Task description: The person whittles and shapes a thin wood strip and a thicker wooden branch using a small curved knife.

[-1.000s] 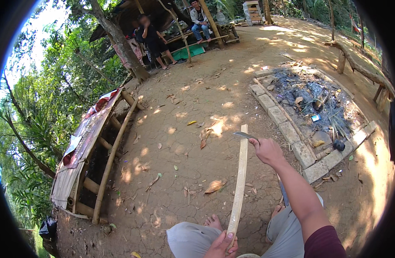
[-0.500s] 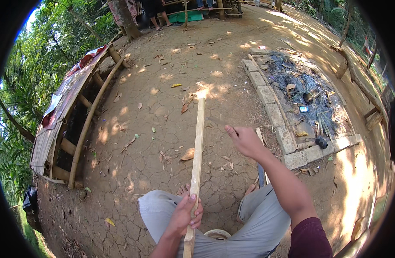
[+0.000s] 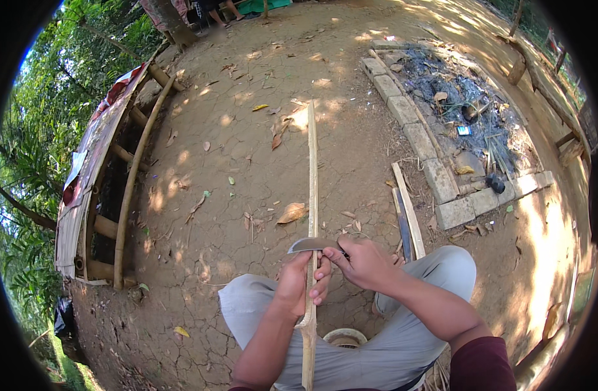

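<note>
A long, pale strip of wood (image 3: 313,176) runs upright through the view, from above my lap out over the ground. My left hand (image 3: 295,280) is closed around it between my knees, thumb and fingers on either side. My right hand (image 3: 365,262) grips a knife by its handle, which the fingers mostly hide. The curved blade (image 3: 308,244) lies across the strip just beyond my left hand, its tip pointing left. Whether the edge bites into the wood cannot be seen.
A bamboo bench or rack (image 3: 110,228) stands at left. To the right, concrete blocks (image 3: 418,139) border a bed of ash (image 3: 452,98). Another wooden strip (image 3: 409,212) lies beside my right knee. A round rim (image 3: 345,337) shows between my legs. At the back stands a person (image 3: 232,10).
My right hand has come left and nearer with the knife, which now rests across the strip. The strip has turned, showing a narrower side, and my left hand has moved slightly farther out.
</note>
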A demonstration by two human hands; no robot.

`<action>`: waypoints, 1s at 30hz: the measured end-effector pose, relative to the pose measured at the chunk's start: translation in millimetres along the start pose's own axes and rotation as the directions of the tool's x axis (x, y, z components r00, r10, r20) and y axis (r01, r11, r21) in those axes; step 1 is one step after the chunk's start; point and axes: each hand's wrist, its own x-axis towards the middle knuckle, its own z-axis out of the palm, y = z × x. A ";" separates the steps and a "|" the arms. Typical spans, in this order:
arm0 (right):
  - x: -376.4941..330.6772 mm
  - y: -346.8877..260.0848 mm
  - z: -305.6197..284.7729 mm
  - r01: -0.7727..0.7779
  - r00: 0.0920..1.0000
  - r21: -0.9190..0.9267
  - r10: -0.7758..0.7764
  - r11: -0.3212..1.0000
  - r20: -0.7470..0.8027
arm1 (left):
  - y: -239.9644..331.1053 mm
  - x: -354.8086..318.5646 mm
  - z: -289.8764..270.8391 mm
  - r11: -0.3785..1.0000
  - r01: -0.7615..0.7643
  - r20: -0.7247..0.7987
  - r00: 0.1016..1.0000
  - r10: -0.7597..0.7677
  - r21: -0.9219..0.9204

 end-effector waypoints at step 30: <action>51.3 51.2 -0.1 -0.293 0.955 -0.137 0.282 0.946 -0.096 | -53.5 -73.2 -30.0 0.932 0.206 0.085 0.978 -0.189 -0.297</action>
